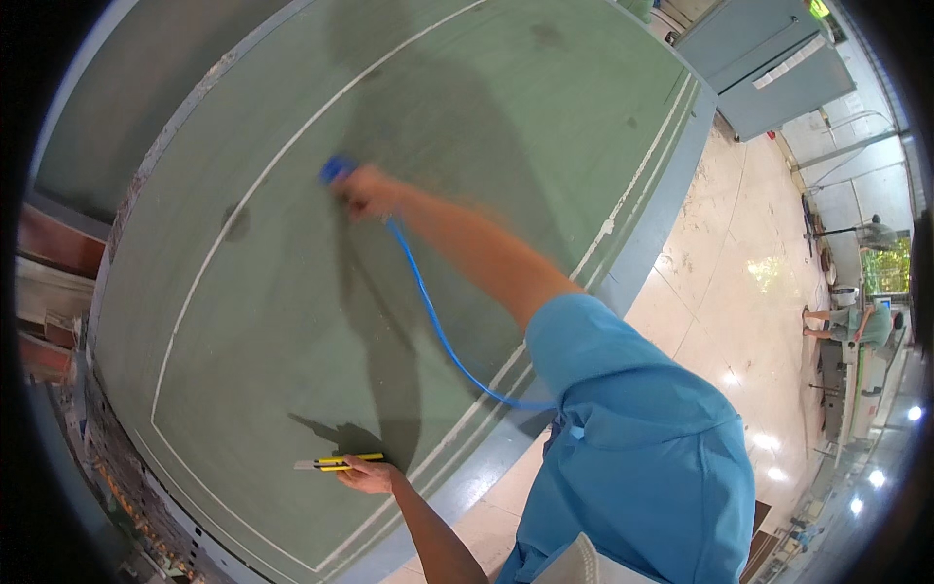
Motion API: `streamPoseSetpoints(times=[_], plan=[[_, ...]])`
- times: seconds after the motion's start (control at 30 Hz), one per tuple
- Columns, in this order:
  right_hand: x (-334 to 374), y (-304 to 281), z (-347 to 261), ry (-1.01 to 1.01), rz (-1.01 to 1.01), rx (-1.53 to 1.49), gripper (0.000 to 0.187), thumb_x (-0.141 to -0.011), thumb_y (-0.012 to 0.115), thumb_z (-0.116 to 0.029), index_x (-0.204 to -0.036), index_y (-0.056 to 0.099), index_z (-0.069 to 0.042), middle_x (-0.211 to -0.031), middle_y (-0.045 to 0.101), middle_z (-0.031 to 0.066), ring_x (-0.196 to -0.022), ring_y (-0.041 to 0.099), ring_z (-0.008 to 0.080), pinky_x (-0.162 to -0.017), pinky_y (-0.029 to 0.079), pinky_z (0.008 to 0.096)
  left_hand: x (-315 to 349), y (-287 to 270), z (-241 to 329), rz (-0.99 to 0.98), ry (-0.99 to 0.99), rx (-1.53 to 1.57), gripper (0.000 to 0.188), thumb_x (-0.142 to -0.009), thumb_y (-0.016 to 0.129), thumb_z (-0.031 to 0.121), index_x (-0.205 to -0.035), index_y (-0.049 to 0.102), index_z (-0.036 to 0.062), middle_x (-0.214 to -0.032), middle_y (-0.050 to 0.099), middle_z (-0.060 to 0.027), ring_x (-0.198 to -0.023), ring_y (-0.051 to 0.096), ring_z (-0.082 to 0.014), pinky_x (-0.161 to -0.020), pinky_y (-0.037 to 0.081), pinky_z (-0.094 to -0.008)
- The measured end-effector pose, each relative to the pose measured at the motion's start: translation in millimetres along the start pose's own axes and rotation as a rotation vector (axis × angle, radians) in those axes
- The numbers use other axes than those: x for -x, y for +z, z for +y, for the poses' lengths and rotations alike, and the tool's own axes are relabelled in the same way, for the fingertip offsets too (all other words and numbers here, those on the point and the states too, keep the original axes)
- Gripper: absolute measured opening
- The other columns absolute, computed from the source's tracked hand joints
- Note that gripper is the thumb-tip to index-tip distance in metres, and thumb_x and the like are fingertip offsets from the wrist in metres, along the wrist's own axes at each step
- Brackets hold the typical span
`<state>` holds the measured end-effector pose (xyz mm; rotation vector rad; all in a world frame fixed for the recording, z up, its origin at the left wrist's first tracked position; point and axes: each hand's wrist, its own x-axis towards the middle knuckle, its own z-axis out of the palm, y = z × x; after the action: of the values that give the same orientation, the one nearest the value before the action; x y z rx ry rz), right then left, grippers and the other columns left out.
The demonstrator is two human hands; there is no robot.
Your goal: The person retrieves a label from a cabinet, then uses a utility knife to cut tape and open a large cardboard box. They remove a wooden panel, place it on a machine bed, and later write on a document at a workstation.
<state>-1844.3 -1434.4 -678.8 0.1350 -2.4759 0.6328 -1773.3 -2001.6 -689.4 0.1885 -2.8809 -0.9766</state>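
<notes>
Clutching a yellow utility knife (362, 459) in the left grip (371, 476) and a blurred blue object (337, 169) in the right grip (367, 191), beside blue hose (428, 304), over a green counter (282, 321).

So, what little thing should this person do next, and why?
Probably slide the blade of the yellow utility knife back in: it is out in the left hand, while the right hand, blurred, holds a blue tool over the green surface and a blue hose runs across it, so the exposed edge might nick something.
</notes>
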Motion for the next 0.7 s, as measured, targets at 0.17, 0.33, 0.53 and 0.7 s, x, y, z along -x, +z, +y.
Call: streamPoseSetpoints(times=[0.17, 0.33, 0.53, 0.7], plan=[[-91.2, 80.1, -85.2, 1.005, -0.925, -0.955, 0.038, -0.077, 0.080, -0.040, -0.081, 0.061, -0.008, -0.067, 0.058, 0.0079, -0.055, 0.059, 0.0179, -0.052, 0.050, 0.0362, 3.0, -3.6, 2.3, 0.033, 0.046, -0.057, 0.069, -0.100, 0.039, 0.056, -0.103, 0.057, -0.0099, -0.101, 0.052, -0.0212, -0.093, 0.052, -0.0378, -0.079, 0.044, -0.0478], [-94.5, 81.1, 42.6, -0.292, 0.317, -0.520, 0.016, -0.091, 0.065, -0.011, -0.103, 0.071, -0.003, -0.119, 0.063, 0.0190, -0.113, 0.061, 0.0288, -0.085, 0.055, 0.0434, 4.7, -4.7, 4.5, 0.067, -0.003, 0.134, 0.053, -0.096, 0.059, 0.042, -0.126, 0.050, -0.0017, -0.109, 0.058, -0.0157, -0.099, 0.056, -0.0273, -0.090, 0.045, -0.0402], [-167.6, 86.2, 87.8, 1.512, 0.749, -0.902, 0.034, -0.097, 0.058, -0.032, -0.096, 0.056, 0.002, -0.074, 0.056, 0.0118, -0.065, 0.062, 0.0255, -0.048, 0.051, 0.0381, -3.5, -20.8, 25.7, 0.010, 0.195, -0.121, 0.043, -0.092, 0.056, 0.039, -0.109, 0.062, -0.0001, -0.111, 0.056, -0.0169, -0.100, 0.051, -0.0373, -0.089, 0.040, -0.0481], [-242.6, 167.5, -30.4, 1.388, 0.168, -0.790, 0.032, -0.095, 0.062, -0.034, -0.090, 0.055, -0.004, -0.070, 0.052, 0.0087, -0.052, 0.051, 0.0179, -0.039, 0.041, 0.0324, -10.4, -37.0, 45.3, -0.084, 0.089, -0.073, 0.043, -0.093, 0.052, 0.039, -0.107, 0.062, -0.0001, -0.111, 0.055, -0.0157, -0.100, 0.051, -0.0367, -0.088, 0.040, -0.0480]])
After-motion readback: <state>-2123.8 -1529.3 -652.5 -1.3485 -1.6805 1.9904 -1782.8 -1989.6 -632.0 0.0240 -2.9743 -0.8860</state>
